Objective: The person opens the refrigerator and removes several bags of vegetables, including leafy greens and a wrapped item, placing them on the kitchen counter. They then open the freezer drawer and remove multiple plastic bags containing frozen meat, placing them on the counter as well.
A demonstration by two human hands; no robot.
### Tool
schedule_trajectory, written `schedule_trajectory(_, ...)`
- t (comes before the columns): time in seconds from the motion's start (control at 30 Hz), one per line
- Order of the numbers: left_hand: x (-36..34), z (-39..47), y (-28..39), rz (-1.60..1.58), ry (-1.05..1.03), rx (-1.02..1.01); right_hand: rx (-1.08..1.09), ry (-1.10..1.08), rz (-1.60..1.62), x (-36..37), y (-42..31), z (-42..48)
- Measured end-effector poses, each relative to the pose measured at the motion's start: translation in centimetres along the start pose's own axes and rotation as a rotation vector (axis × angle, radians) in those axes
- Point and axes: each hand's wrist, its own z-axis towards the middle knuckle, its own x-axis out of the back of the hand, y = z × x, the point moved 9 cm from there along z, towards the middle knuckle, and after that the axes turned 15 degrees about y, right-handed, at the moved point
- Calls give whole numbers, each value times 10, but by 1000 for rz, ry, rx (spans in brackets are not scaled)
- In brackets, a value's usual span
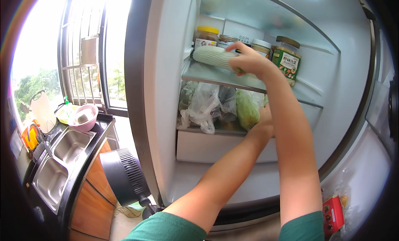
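My right hand (pixel 249 61) is on the right end of a long item in a pale foam net sleeve (pixel 213 56), which lies along the glass shelf (pixel 224 80) of an open refrigerator. Below that shelf, my left hand (pixel 265 116) reaches in beside a green leafy vegetable in a clear plastic bag (pixel 247 108); my right forearm hides part of it, and its fingers are not clearly seen. Knotted clear plastic bags (pixel 204 101) fill the left of this lower space. Behind the sleeve stand a yellow-lidded jar (pixel 207 35), a white-lidded jar (pixel 261 47) and a green-labelled jar (pixel 286 59).
A white drawer (pixel 212 147) lies under the bags. The refrigerator's left edge (pixel 140 85) rises beside a dark fan (pixel 124 175). Farther left are a double steel sink (pixel 51 181) and a pink basin (pixel 84 121). A red package (pixel 333 216) sits at lower right.
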Motion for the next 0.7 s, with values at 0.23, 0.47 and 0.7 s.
schedule_trajectory(0.23,1,4,7,344,118,-72,-374,297,614,90,49,-31)
schedule_trajectory(0.47,36,-10,35,376,371,-365,-213,589,848,139,43,-107)
schedule_trajectory(0.7,80,-84,9,-929,534,367,-141,780,1442,125,67,-217)
